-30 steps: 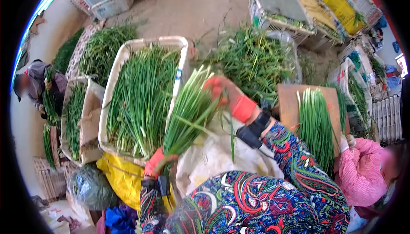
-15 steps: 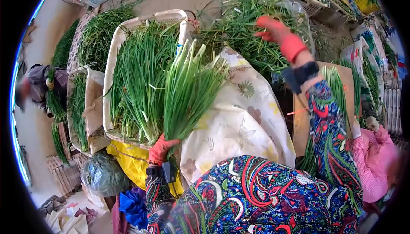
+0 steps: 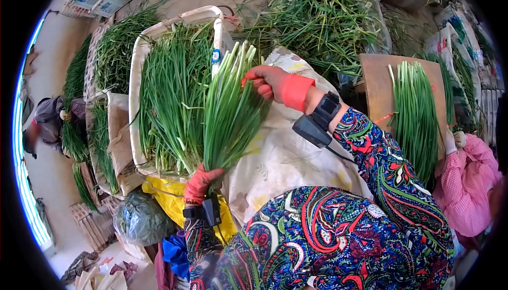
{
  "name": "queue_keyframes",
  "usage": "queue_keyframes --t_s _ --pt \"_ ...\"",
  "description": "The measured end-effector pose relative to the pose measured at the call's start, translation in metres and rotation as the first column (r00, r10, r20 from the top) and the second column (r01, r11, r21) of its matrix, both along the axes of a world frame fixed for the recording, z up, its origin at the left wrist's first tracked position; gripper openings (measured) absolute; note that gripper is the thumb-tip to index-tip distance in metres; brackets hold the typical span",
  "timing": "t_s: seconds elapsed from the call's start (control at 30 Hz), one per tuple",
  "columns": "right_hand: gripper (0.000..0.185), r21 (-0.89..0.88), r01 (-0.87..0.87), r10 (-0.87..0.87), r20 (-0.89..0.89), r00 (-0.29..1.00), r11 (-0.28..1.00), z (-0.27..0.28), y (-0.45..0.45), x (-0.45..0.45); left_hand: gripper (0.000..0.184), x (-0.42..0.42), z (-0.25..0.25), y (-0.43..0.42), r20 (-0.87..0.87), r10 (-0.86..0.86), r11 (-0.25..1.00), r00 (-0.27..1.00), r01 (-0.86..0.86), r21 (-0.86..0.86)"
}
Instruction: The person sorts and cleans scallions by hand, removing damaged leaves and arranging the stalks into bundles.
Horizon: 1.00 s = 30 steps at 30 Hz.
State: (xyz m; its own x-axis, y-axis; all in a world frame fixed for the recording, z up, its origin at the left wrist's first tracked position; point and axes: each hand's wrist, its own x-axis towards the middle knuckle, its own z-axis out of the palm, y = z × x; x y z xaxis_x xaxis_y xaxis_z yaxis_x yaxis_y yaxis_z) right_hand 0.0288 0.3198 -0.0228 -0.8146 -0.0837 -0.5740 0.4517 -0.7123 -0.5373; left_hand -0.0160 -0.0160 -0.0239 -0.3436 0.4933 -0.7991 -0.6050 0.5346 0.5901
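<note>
My left hand (image 3: 203, 183), in a red glove, is wrapped round the leafy lower end of a bunch of chives (image 3: 226, 115), whose pale stem ends point up and away from me. At the bunch's upper right side is my right hand (image 3: 268, 83), also red-gloved, with its fingers curled and pinched at the stems. What exactly lies between those fingertips is partly hidden. Just left of the bunch, more chives (image 3: 172, 94) fill a white-rimmed crate (image 3: 136, 78). A flower-patterned cloth (image 3: 286, 147) spreads under my right forearm.
A loose heap of green leaves (image 3: 323, 25) lies beyond the cloth. At right, a sorted pile of chives (image 3: 415, 115) rests on a brown board (image 3: 373, 73), beside a person in a pink checked sleeve (image 3: 450, 171). Another person (image 3: 50, 118) is at far left. A plastic-wrapped bundle (image 3: 138, 218) sits lower left.
My right hand has come from over the leaf heap at upper right, fingers apart, down and left to the bunch's stems, fingers now closed. My left hand keeps its hold.
</note>
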Motion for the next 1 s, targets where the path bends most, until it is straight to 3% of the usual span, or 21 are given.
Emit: queue_keyframes --t_s 0.03,0.07,0.17,0.3,0.37,0.43,0.5,0.57,0.63,0.67,0.73,0.8,0.9,1.0 --pt "0.018 -0.255 0.052 -0.048 0.02 0.999 0.966 0.005 0.001 0.001 0.034 0.0 -0.001 0.0 0.014 0.01 1.0 1.0 -0.011 0.011" --pt "0.015 -0.316 0.199 -0.169 0.12 0.978 0.928 0.01 0.001 0.0 0.035 -0.001 0.0 0.0 0.026 0.021 1.0 0.999 -0.022 0.02" --pt "0.016 -0.473 0.317 -0.323 0.072 0.944 0.822 0.032 0.02 0.002 0.038 -0.003 0.0 -0.002 0.059 0.032 0.999 0.998 -0.034 0.037" --pt "0.018 -0.444 0.322 -0.358 0.003 0.934 0.836 0.057 0.057 -0.001 0.04 -0.004 -0.009 -0.003 0.027 0.013 0.996 1.0 -0.015 0.085" --pt "0.018 -0.478 0.437 -0.519 -0.047 0.853 0.762 0.057 0.075 0.0 0.04 -0.005 -0.005 0.006 0.034 0.019 0.997 0.999 -0.022 0.076" --pt "0.02 -0.698 0.329 -0.695 -0.335 0.636 0.637 0.029 0.12 0.001 0.04 -0.003 -0.005 0.005 0.034 0.027 0.997 0.999 -0.029 0.069" --pt "0.016 -0.655 0.476 -0.802 -0.391 0.451 0.587 -0.011 0.194 0.011 0.04 -0.003 -0.009 0.001 0.024 0.019 0.997 1.0 -0.021 0.068" --pt "0.022 -0.683 0.349 -0.619 -0.191 0.762 0.641 0.013 0.2 0.033 0.039 -0.002 -0.006 0.001 0.031 0.044 0.998 0.999 -0.045 0.049" --pt "0.035 -0.25 0.487 -0.53 -0.148 0.835 0.837 0.022 0.166 0.031 0.04 0.0 -0.006 0.004 0.014 0.08 0.996 0.997 -0.08 0.029" --pt "0.044 0.264 0.591 -0.548 -0.224 0.806 0.762 0.017 0.125 0.018 0.041 0.001 -0.008 0.004 0.004 0.075 0.994 0.997 -0.076 0.073" --pt "0.056 0.533 0.195 -0.067 -0.25 0.966 0.824 0.038 0.064 0.024 0.042 0.002 -0.007 0.005 0.01 0.084 0.993 0.996 -0.085 0.077" --pt "0.074 0.59 -0.134 0.175 -0.013 0.984 0.796 0.032 0.029 0.014 0.042 0.004 -0.005 0.004 -0.006 0.089 0.994 0.996 -0.088 0.065" --pt "0.048 0.655 -0.01 0.075 -0.071 0.995 0.756 0.008 0.001 0.005 0.042 0.003 -0.002 0.009 -0.041 0.072 0.996 0.997 -0.07 0.049" --pt "0.029 0.561 -0.003 0.093 -0.132 0.987 0.828 0.002 -0.006 -0.003 0.043 0.003 0.002 0.012 -0.045 0.062 0.997 0.997 -0.06 0.04"
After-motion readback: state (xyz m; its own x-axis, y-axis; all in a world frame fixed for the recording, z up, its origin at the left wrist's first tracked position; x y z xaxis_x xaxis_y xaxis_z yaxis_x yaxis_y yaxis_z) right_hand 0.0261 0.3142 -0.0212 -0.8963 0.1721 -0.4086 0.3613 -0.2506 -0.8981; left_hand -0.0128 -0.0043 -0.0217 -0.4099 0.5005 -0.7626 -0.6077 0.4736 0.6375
